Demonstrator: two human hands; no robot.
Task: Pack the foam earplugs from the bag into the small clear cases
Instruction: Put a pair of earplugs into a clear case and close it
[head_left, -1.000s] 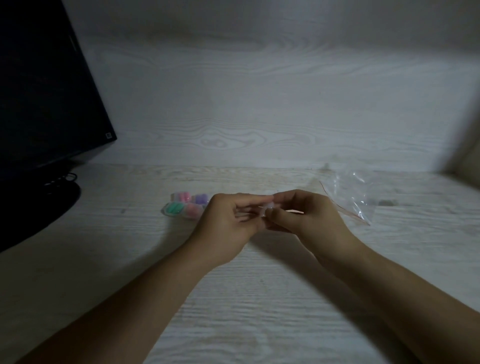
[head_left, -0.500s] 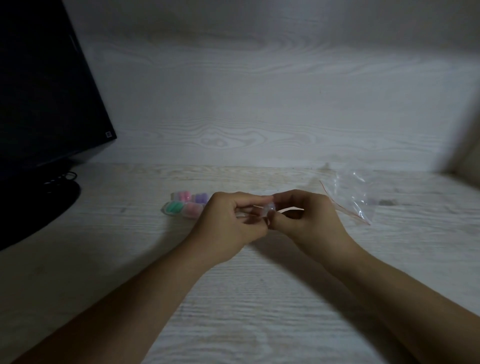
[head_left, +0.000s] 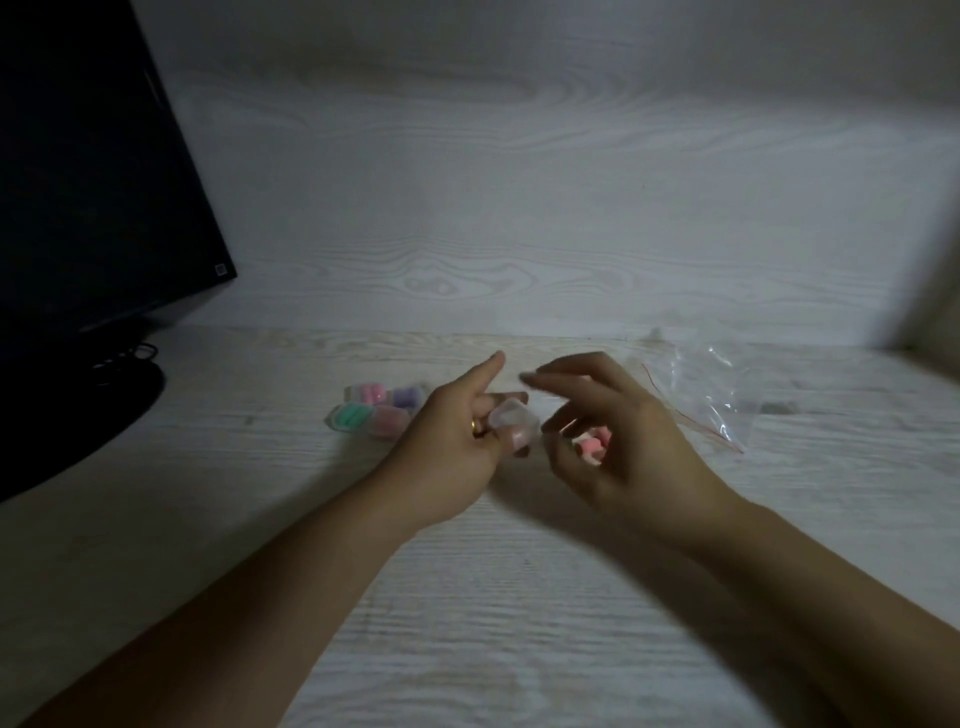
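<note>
Progress: four filled cases (head_left: 374, 410) sit just beyond the left hand (head_left: 457, 441) fingers, which pinch a fifth clear case (head_left: 511, 421), apparently open and empty. Right hand (head_left: 623, 431) fingers curl loosely round pink earplugs (head_left: 589, 444). Bag (head_left: 711, 395) behind them looks nearly empty.

Monitor (head_left: 78, 182) far L, cases (head_left: 374, 413) centre-L on desk (head_left: 467, 597) — bag (head_left: 711, 395) R

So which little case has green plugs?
The green case, front-left of the cluster on the table. Behind it sits the rear pink case, beside it the front pink case, and the purple case at back right.
</note>
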